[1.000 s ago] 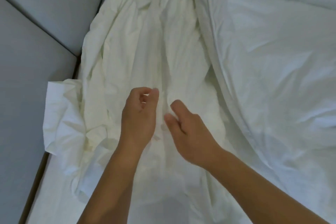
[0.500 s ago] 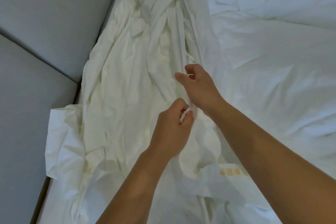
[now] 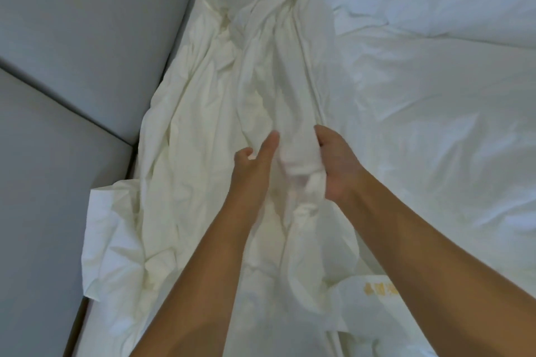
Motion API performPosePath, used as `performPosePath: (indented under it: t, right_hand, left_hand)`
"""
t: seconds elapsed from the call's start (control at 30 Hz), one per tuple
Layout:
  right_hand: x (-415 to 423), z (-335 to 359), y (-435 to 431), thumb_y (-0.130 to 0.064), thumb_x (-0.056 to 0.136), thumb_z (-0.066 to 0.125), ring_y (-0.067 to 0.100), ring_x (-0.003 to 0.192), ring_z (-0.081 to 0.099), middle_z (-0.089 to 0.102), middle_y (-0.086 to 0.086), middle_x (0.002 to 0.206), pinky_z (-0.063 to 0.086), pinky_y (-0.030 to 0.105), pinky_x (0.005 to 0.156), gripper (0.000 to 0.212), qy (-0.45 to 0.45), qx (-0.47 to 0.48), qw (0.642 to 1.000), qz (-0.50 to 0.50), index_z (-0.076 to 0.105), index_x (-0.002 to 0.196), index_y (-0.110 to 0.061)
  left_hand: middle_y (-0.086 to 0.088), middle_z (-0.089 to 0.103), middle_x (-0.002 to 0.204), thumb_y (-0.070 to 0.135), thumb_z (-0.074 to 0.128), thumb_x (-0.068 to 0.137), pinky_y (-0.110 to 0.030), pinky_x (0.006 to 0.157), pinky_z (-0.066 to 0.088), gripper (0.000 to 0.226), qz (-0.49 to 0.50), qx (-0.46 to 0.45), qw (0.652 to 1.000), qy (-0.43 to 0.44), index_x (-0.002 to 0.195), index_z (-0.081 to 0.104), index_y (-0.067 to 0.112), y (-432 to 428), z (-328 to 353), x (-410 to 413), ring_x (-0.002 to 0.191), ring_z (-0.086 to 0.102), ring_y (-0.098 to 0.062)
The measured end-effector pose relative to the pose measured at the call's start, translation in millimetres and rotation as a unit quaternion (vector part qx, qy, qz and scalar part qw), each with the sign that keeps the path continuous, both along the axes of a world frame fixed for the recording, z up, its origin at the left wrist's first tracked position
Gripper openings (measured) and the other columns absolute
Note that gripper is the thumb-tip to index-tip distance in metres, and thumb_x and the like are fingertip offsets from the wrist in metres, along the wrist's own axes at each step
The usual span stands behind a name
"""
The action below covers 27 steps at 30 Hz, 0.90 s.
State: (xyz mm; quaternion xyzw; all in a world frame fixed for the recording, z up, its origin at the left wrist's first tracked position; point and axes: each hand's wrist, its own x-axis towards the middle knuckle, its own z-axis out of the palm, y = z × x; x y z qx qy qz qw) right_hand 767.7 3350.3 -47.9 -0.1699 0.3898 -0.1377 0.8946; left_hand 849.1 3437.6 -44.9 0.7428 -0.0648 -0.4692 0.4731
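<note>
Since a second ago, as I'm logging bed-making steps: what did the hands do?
The right hand reached up the cream sheet, then drew back and now grips a bunched fold. The left hand pinched it, then loosened, thumb straight. The white duvet stayed put.

The fingertips of your right hand [image 3: 338,165] are buried in the bunched sheet [image 3: 203,124] it grips, so you cannot see how far they wrap. Your left hand [image 3: 253,166] is blurred, most of its fingers hidden behind its own back, and whether it holds any fabric cannot be told. The yellow print [image 3: 377,288] below your right wrist is half covered by that forearm and too blurred to read.
</note>
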Motion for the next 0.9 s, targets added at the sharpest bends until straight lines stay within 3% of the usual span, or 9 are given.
performPosePath:
  t: [0.1,0.2,0.3,0.37,0.47,0.57,0.67,0.8,0.9]
  right_hand:
    - [-25.7,9.2,16.9,-0.058,0.077,0.060,0.020,0.094,0.068,0.072,0.007,0.099,0.052,0.034,0.086,0.053,0.001,-0.070,0.985,0.158,0.073,0.103,-0.014]
    - [-50.8,19.8,18.9,-0.073,0.065,0.059,0.014,0.107,0.064,0.070,-0.002,0.113,0.049,0.032,0.096,0.078,0.066,-0.175,0.930,0.315,0.061,0.124,-0.021]
    - [-65.0,30.1,0.3,-0.067,0.058,0.060,0.010,0.075,0.067,0.071,-0.007,0.080,0.054,0.021,0.065,0.066,0.074,-0.203,0.966,0.142,0.064,0.101,-0.017]
    - [-65.0,36.9,-8.0,-0.063,0.061,0.063,0.010,0.082,0.067,0.072,-0.007,0.091,0.053,0.021,0.071,0.060,0.058,-0.216,0.972,0.072,0.067,0.103,-0.020]
    - [-64.5,40.9,-5.5,-0.034,0.065,0.071,0.022,0.071,0.065,0.067,0.010,0.082,0.054,0.028,0.068,0.034,0.041,-0.091,0.991,0.092,0.071,0.087,-0.008]
    - [-76.2,41.2,0.6,-0.011,0.055,0.061,0.025,0.057,0.058,0.055,0.010,0.065,0.052,0.026,0.056,0.022,0.018,0.002,1.000,0.006,0.061,0.076,-0.006]
    - [-97.9,35.7,8.7,-0.009,0.066,0.049,0.024,0.055,0.052,0.050,0.007,0.060,0.048,0.020,0.049,0.008,0.021,-0.033,0.997,-0.066,0.056,0.069,-0.009]
    - [-117.2,46.4,25.8,-0.025,0.058,0.083,0.029,0.070,0.067,0.068,0.017,0.082,0.058,0.034,0.065,0.042,-0.031,-0.022,0.998,0.057,0.070,0.087,0.002]
    - [-134.8,53.3,17.8,-0.016,0.064,0.078,0.030,0.072,0.070,0.070,0.020,0.084,0.058,0.037,0.064,0.033,0.006,-0.042,0.992,0.123,0.071,0.088,0.005]
  left_hand:
    - [-0.007,0.065,0.117,0.053,0.059,0.085,-0.041,0.095,0.050,0.062,-0.020,-0.040,0.995,0.084,0.129,0.053,0.010,-22.1,5.6,-5.6,0.103,0.064,-0.023]
    - [-0.007,0.065,0.087,0.027,0.053,0.095,-0.031,0.077,0.053,0.024,0.008,-0.055,0.994,-0.093,0.093,0.061,0.005,-37.5,16.9,-21.1,0.081,0.064,-0.023]
    - [0.004,0.056,0.069,0.032,0.045,0.098,-0.016,0.059,0.042,0.030,-0.088,-0.065,0.933,-0.342,0.072,0.049,0.018,-24.8,30.8,-43.7,0.063,0.054,-0.011]
    - [0.001,0.057,0.068,0.033,0.042,0.098,-0.024,0.058,0.043,0.027,-0.228,-0.099,0.884,-0.397,0.073,0.045,0.022,-8.3,39.4,-66.8,0.062,0.054,-0.016]
    - [0.003,0.057,0.064,0.036,0.046,0.088,-0.024,0.054,0.040,0.021,-0.301,-0.151,0.891,-0.303,0.071,0.045,0.024,14.4,40.2,-88.1,0.060,0.055,-0.014]
    - [0.015,0.057,0.064,0.036,0.060,0.084,-0.018,0.059,0.040,0.017,-0.169,-0.181,0.955,-0.166,0.070,0.060,0.028,30.9,37.6,-68.9,0.064,0.052,-0.006]
    - [0.012,0.059,0.110,0.046,0.059,0.086,-0.020,0.081,0.039,0.041,-0.062,-0.111,0.985,-0.115,0.121,0.056,0.026,28.2,27.8,-56.0,0.102,0.054,-0.007]
    - [0.000,0.060,0.127,0.057,0.050,0.089,-0.028,0.091,0.048,0.060,-0.165,-0.027,0.982,0.089,0.131,0.053,0.014,1.2,32.0,-85.9,0.111,0.059,-0.016]
    - [-0.011,0.067,0.102,0.037,0.048,0.097,-0.031,0.083,0.050,0.036,-0.152,-0.034,0.986,-0.062,0.099,0.062,0.004,-10.8,39.8,-108.7,0.094,0.062,-0.025]
